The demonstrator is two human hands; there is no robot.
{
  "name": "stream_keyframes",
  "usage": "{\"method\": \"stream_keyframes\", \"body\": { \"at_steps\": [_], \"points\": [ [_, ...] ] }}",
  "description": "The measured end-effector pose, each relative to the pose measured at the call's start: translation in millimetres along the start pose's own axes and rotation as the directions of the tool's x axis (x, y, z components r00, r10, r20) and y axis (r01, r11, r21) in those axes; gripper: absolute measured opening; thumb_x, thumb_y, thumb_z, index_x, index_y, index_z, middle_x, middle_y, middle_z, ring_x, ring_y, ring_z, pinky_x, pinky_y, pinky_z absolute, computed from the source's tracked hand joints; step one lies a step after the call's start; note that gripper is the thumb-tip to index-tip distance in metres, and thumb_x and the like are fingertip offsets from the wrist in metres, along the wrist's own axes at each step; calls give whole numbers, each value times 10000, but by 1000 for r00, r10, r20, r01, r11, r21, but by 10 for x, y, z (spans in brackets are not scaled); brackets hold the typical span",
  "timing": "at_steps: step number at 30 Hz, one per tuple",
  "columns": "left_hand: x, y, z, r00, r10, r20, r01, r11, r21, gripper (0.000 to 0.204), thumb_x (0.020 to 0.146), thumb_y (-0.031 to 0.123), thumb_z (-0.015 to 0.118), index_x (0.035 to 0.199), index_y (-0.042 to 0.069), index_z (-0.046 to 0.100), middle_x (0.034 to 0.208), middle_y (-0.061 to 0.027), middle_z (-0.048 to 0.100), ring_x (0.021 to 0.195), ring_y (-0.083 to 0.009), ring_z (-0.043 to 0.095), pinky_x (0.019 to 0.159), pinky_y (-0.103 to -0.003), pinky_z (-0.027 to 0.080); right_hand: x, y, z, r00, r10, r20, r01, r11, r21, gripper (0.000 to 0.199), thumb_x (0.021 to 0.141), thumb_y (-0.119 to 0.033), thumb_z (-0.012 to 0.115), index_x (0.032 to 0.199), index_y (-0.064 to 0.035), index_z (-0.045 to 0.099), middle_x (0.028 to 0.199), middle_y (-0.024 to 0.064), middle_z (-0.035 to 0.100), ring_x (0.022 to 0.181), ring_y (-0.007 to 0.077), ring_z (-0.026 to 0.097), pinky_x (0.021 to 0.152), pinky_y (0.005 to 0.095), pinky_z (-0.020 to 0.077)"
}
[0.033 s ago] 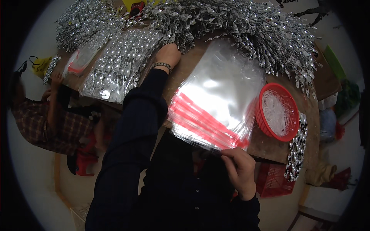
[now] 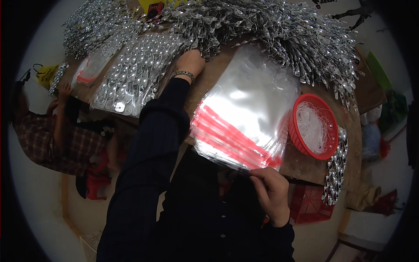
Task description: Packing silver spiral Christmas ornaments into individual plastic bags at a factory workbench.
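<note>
Nearest, the right hand (image 2: 271, 194) pinches the near edge of a stack of clear red-striped bags (image 2: 244, 118) lying on the wooden table (image 2: 305, 168). A bag looks about to be peeled off, needing a clean single-sheet grip. Farther, the left hand (image 2: 190, 61) reaches the silver tinsel pile (image 2: 279, 30), fingers apparently closed on it.

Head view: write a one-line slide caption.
Left hand reaches into silver pieces; right hand pinches clear bags.
</note>
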State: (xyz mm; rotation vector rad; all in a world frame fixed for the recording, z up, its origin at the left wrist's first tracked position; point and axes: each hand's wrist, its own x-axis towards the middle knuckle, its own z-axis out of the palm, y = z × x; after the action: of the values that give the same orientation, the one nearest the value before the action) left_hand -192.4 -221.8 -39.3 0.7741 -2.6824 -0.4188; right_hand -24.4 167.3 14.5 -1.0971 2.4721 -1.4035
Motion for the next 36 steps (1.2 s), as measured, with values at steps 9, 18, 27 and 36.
{"method": "stream_keyframes", "body": {
  "at_steps": [9,18,27,36],
  "points": [
    [-450,90,-373,1000,26,-10,-27,996,-87,249,749,193,567,849,10,705,919,-239,661,894,-410,635,801,-458,508,28,-6,-32,999,12,-39,-12,1000,6,105,815,-2,630,916,14,654,813,136,651,717,233,633,642,299,473],
    [-1752,49,-728,977,-17,212,194,482,-854,158,816,147,628,807,-10,630,630,-45,608,505,-103,559,451,-237,412,293,49,135,974,219,51,-223,914,340,271,896,-27,558,1163,18,550,970,82,661,760,69,565,671,226,468],
    [-2730,204,-860,888,26,460,459,-124,-880,84,915,99,533,891,31,578,675,-31,592,526,-99,545,472,-197,393,513,-37,468,939,294,178,-336,679,652,355,942,-125,539,1273,-10,477,1083,93,646,749,62,560,647,190,449],
    [-3117,387,-827,794,377,478,449,167,-878,62,920,64,563,900,7,575,774,0,584,683,-59,566,624,-191,468,463,-53,436,921,325,216,-365,523,771,176,945,-123,534,1098,-39,519,844,35,639,632,35,507,571,167,385]
  ]
}}
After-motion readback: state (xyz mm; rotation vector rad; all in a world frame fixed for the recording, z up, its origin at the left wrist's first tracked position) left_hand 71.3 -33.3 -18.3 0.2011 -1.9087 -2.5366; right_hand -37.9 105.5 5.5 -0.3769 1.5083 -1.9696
